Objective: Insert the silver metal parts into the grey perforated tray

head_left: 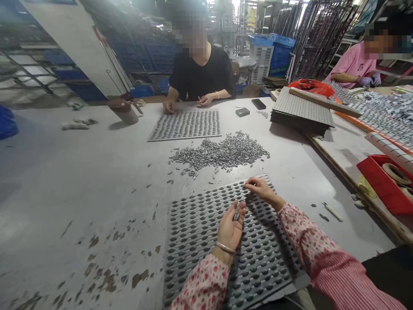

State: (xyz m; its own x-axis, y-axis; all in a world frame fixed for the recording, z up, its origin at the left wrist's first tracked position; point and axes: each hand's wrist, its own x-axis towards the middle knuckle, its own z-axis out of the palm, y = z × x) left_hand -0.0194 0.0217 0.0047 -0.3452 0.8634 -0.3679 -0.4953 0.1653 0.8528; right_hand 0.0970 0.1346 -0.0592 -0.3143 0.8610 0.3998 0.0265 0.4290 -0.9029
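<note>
A flat board [193,241] with rows of dark oval pieces lies in front of me, its near end under my forearms. My left hand [229,230] is palm up above the board's middle, fingers curled around a few small grey oval pieces [237,215]. At the board's far right part, my right hand [260,189] has thumb and fingers pinched together; whatever is between the tips is too small to make out. Just beyond the board spreads a loose pile of shiny grey oval pieces [222,150].
Across the table, a person in black [203,73] has their hands by a second board [187,125]. A brown cup [124,111], a green block [242,112] and a phone [258,103] stand around it. To the right are stacked boards [301,112], a craft knife [332,212] and a red bin [383,185].
</note>
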